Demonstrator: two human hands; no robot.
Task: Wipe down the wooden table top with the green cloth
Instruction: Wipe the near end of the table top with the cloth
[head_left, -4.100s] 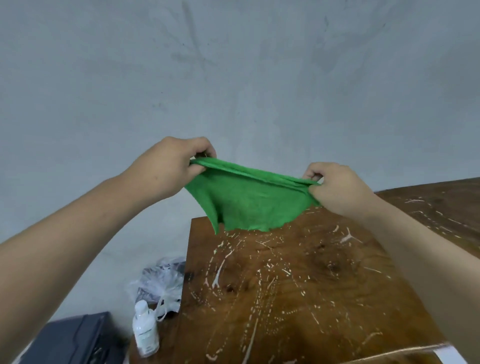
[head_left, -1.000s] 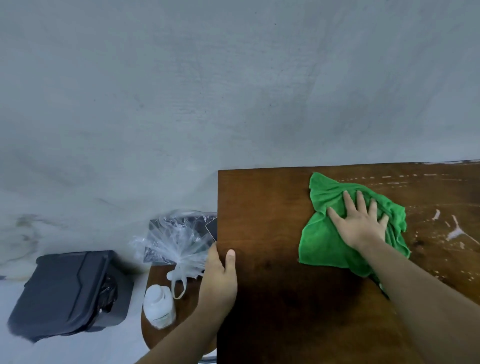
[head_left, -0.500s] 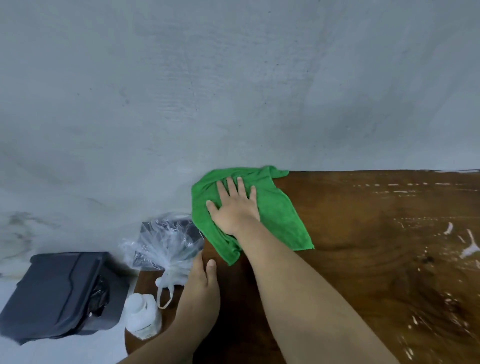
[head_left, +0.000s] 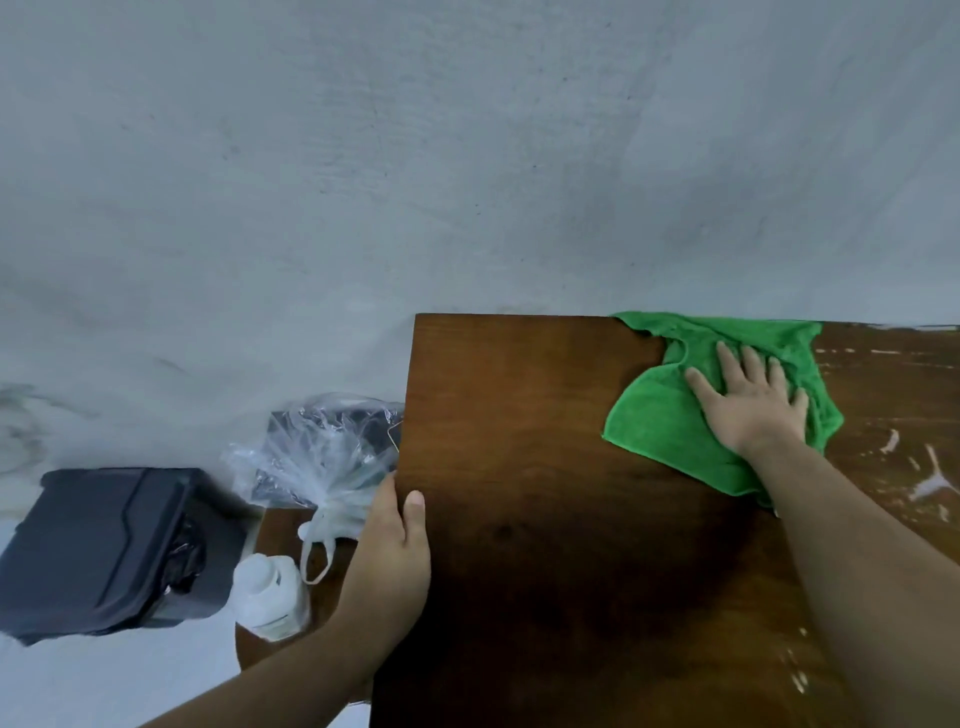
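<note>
Green cloth (head_left: 670, 415) lies under the flat, spread right hand (head_left: 748, 405); left hand (head_left: 395, 540) grips the table (head_left: 519, 415) edge. Left part looks clean; white streaks (head_left: 930, 483) remain right.

Single view, head-worn, wide-angle. It looks forward and steeply down from above the near edge of the wooden table (head_left: 545, 519), close enough that both forearms enter from the bottom of the frame. It faces the grey wall (head_left: 467, 156), which fills the upper half. The table's far left corner sits mid-frame; its right part runs out of frame. Floor clutter shows lower left. No second view to compare.
</note>
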